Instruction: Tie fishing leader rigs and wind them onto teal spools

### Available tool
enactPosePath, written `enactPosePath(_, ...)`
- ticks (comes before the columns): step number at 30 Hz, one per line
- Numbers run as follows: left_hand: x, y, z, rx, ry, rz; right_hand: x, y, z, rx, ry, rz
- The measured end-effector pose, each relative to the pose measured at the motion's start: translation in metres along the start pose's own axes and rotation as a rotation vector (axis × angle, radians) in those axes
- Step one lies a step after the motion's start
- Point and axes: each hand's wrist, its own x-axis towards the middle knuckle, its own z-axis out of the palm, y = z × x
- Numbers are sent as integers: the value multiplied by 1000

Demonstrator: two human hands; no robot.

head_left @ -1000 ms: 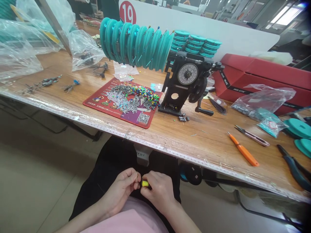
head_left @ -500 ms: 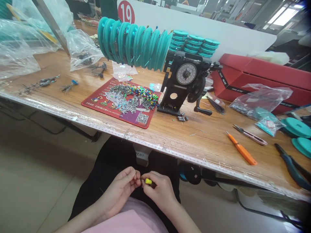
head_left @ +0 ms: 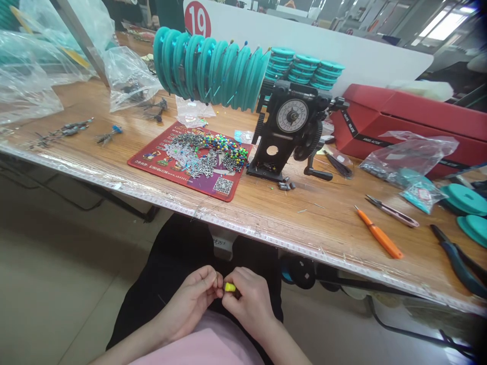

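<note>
Above my lap, both hands meet with fingertips close together. My left hand (head_left: 192,296) is closed in a pinch, thumb against fingers; whatever lies between them is too small to make out. In the curled fingers of my right hand (head_left: 251,299) sits a small yellow piece (head_left: 230,287), its near end showing beside the thumb and the rest hidden by the hand. On the bench beyond, a red mat (head_left: 182,180) carries heaps of coloured beads (head_left: 224,144), small metal swivels (head_left: 203,166) and clear bits (head_left: 177,152).
A black hand-crank winder (head_left: 279,147) holds a row of teal foam spools (head_left: 209,68). To the right lie an orange-handled tool (head_left: 378,233), thread snips (head_left: 393,210), pliers (head_left: 456,261) and a red box (head_left: 411,119). Plastic bags (head_left: 129,76) and rigs (head_left: 68,129) lie left.
Both hands have shifted slightly downward, staying together. The yellow piece in my right hand has moved a little left and down. Nothing on the bench has visibly moved.
</note>
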Motion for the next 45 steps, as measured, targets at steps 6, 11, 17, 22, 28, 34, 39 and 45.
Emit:
enactPosePath(6, -2, -1, -5, 117, 18, 45, -2, 2, 10, -104, 88, -59)
enactPosePath(11, -3, 19, -8, 643, 44, 168, 2, 1, -4, -28, 48, -24)
enactPosePath(17, 1, 23, -12, 1092, 70, 295, 4, 3, -10, -77, 77, 10)
enactPosePath(22, -1, 26, -20, 1135, 29, 156, 1, 9, -15, -41, 22, 40)
enactPosePath(28, -12, 50, -30, 1317, 102, 166, 0, 14, -25, -40, 63, 40)
enactPosePath(34, -21, 55, -14, 600, 194, 176, 2, 10, -25, 28, 28, 84)
enactPosePath(39, -18, 50, 2, -155, 121, 240, 5, 1, -21, 93, 4, 82)
enactPosePath(45, -16, 51, -7, -20, 106, 238, 7, 3, -17, 64, 132, 55)
